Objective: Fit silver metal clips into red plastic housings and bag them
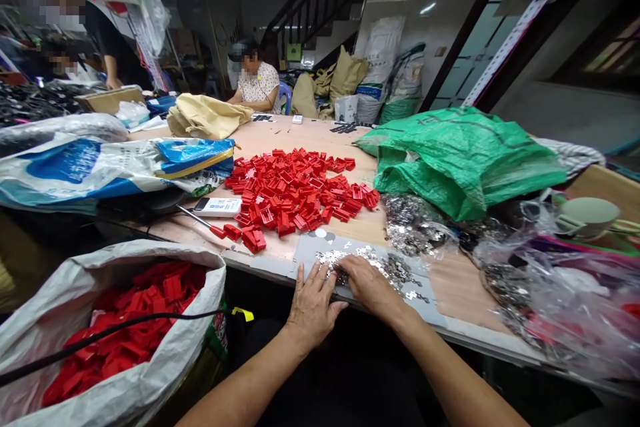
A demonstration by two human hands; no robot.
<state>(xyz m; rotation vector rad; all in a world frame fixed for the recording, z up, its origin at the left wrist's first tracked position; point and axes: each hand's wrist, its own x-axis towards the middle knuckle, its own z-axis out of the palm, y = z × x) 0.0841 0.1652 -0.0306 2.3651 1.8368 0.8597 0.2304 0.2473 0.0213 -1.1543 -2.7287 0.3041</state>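
Small shiny flat metal pieces [367, 255] lie spread on a grey sheet [307, 252] at the table's near edge. My left hand [314, 307] rests at the sheet's front edge, fingers stretched out, their tips by the left end of the pieces. Bent over the same pieces, my right hand [370, 285] has its fingers curled down and close together. Its fingertips are partly hidden, and I cannot make out what is in them. Beyond the sheet is a large heap of red plastic parts [295, 190].
A white sack [200, 255] of red parts stands at lower left. Left of the heap are a phone [217, 207] and a screwdriver [203, 221]. Right are a green sack [465, 153] and clear bags of metal pieces [413, 223]. A person [257, 83] sits across the table.
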